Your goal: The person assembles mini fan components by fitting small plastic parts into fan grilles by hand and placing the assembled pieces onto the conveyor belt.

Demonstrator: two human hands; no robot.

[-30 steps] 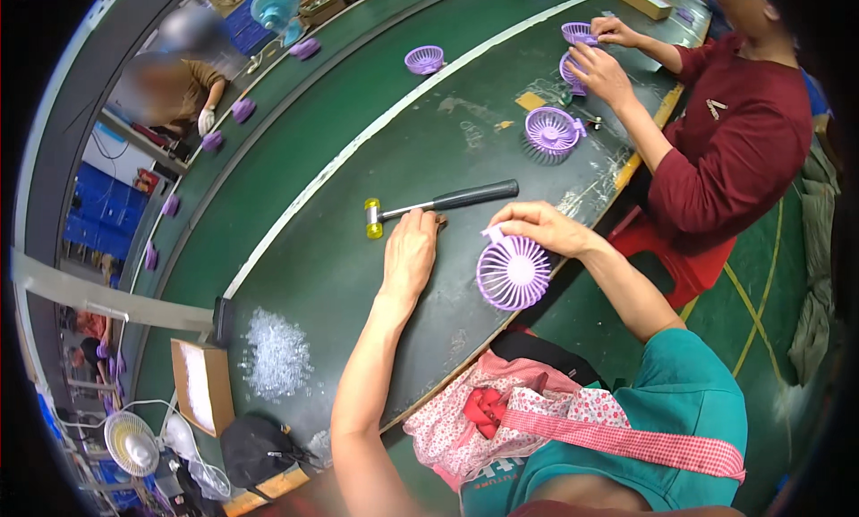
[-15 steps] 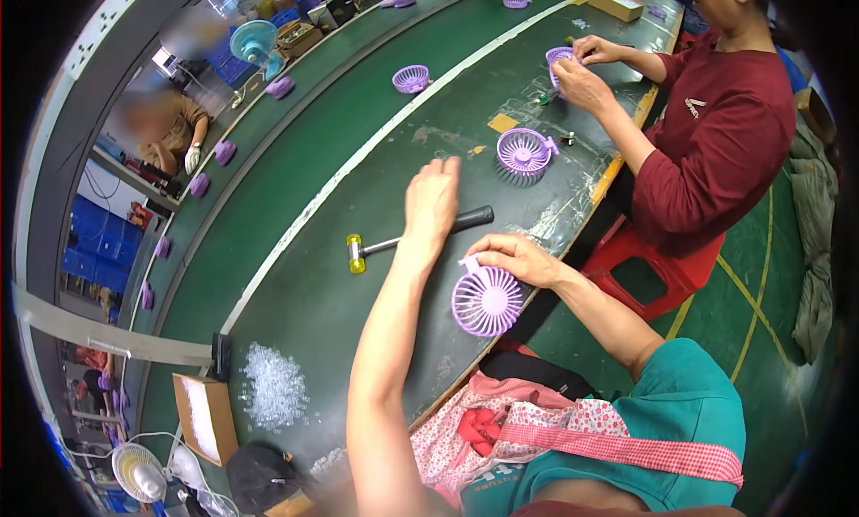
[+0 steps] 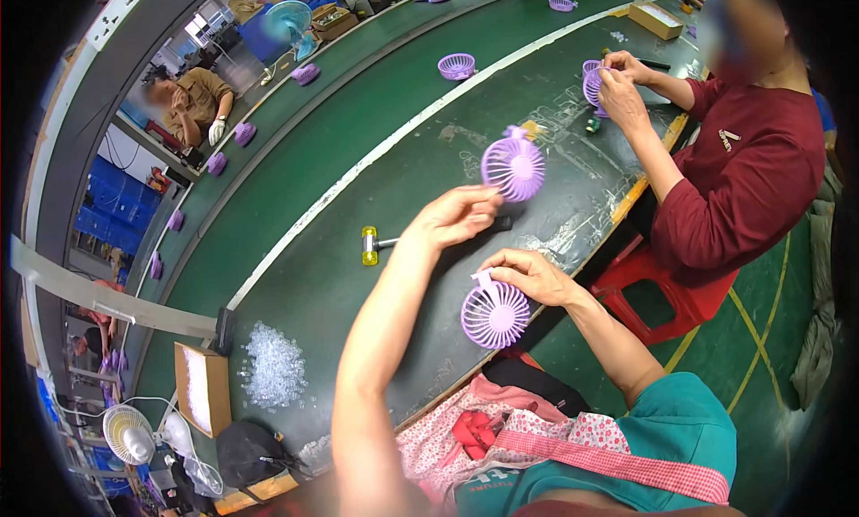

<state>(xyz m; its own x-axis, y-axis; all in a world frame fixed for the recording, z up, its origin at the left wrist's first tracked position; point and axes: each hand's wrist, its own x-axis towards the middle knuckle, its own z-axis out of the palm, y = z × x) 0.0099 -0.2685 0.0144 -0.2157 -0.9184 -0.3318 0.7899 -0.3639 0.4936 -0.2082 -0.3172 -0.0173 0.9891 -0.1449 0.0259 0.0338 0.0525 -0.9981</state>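
In my left hand (image 3: 459, 216) a round purple fan housing (image 3: 514, 170) with slatted ribs is pinched at its lower rim, fingers closed. It looks raised off the table and slightly blurred. Closer to me, my right hand (image 3: 535, 275) grips a second purple fan housing (image 3: 495, 315) by the short neck on its rim, its ribbed face turned up near the table's edge. Under my left wrist lies a mallet (image 3: 369, 246) with a yellow-faced head; my arm hides part of its handle, and the black grip end shows beyond.
Small clear plastic pieces (image 3: 273, 365) lie heaped at the left, beside a cardboard box (image 3: 199, 387) and a black bag (image 3: 250, 454). A co-worker in a maroon top (image 3: 743, 150) handles another purple housing (image 3: 592, 87). A purple basket-shaped part (image 3: 456, 67) sits on the green conveyor belt (image 3: 358, 123).
My left hand has reached right and taken hold of the fan housing that lay on the table, lifting it. My right hand keeps its grip on the other one. The view has shifted slightly.
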